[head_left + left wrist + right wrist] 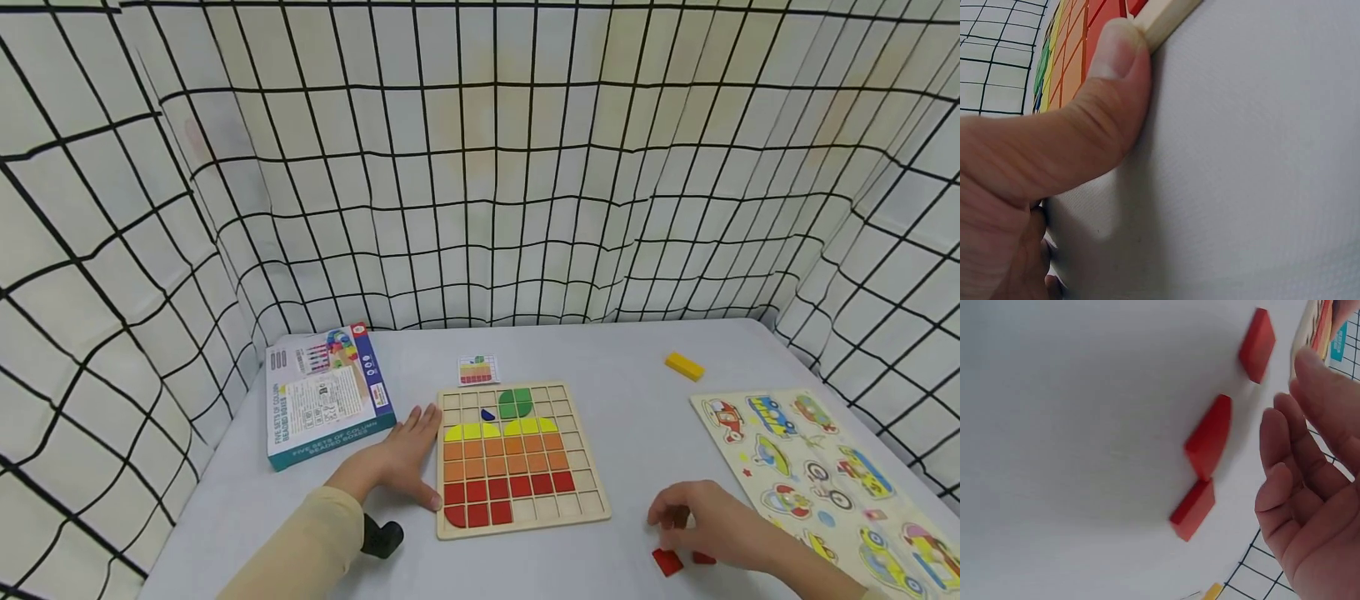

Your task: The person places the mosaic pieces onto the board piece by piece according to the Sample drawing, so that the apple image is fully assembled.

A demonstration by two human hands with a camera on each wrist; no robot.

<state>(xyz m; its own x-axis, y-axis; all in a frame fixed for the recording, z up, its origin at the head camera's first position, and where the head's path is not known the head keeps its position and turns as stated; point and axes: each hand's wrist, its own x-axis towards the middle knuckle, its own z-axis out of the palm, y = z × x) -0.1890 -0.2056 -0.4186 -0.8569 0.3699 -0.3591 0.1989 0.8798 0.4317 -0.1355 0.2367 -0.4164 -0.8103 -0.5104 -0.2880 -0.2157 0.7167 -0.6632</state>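
A wooden grid board (588, 483) lies on the white table, partly filled with green, blue, yellow, orange and red tiles. My left hand (405, 460) rests at its left side with fingers spread, and the thumb (1119, 56) touches the frame's edge near the lower left corner. To the right of the board, my right hand (705, 521) hovers over loose red tiles (667, 562). Three show in the right wrist view: a square tile (1257, 347), a curved-edge tile (1211, 437) and another tile (1193, 510). The right fingers are loosely bent, with nothing visible between them.
Behind the board stands a small pattern card (478, 370). A boxed toy set (326, 412) lies at the left, with a black object (382, 538) near the left sleeve. A yellow block (684, 367) and a picture puzzle board (783, 458) lie at the right. Black netting surrounds the table.
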